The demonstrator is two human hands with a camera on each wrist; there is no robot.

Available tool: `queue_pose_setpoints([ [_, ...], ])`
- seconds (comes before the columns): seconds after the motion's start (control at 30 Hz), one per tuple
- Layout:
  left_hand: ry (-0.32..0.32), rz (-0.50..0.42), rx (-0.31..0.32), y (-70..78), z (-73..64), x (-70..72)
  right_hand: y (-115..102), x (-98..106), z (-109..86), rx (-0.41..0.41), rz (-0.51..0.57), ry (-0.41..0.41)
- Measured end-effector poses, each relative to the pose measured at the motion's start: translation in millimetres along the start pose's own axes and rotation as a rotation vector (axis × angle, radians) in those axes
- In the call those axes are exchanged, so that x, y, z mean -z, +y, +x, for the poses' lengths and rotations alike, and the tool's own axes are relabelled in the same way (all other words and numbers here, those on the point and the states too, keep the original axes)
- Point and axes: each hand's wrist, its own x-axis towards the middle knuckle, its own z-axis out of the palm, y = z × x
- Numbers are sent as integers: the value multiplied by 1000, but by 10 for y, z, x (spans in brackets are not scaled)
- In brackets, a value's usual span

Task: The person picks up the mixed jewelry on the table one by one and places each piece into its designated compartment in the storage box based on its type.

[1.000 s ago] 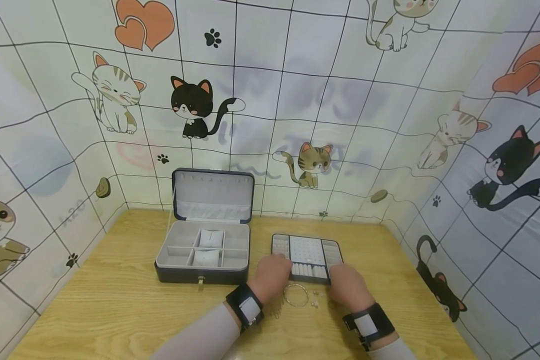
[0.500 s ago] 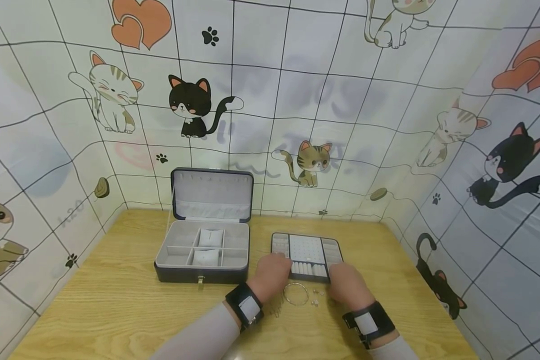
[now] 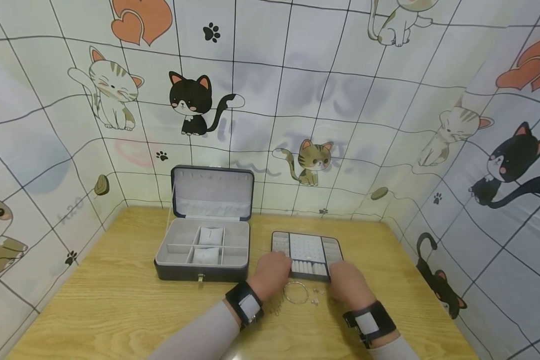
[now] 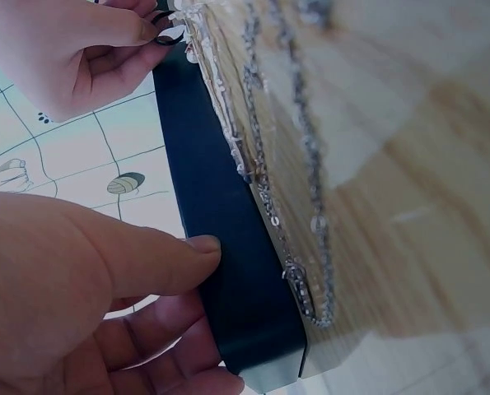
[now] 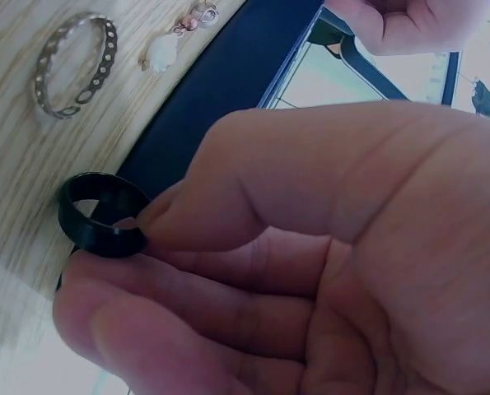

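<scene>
My right hand pinches a black ring between thumb and fingers, at the near right corner of the jewelry tray. The tray lies flat, with a dark rim, side compartments, a pale middle panel and ring rolls. My left hand holds the tray's near left corner, its thumb on the dark side wall. Close by on the table lie a bracelet, silver chains, an openwork ring and earrings.
A dark jewelry box stands open on the left, its lid raised. Two white cushions sit in its middle compartments. The wooden table meets cat-print walls at the back and right.
Both hands stay in place at the tray. The head view shifts only slightly.
</scene>
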Motion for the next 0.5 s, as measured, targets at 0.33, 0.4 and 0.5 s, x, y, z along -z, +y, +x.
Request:
queue_pose_setpoints([
  [0.33,-2,11,0,9,-3,32,-9,-18,-1,-12,-1,-3],
  [0.4,2,14,-3,5,-4,32,-16,-19,-3,-18,2,-2],
  [0.5,11,15,-9,0,-6,18,-22,-24,2,-18,-5,3],
])
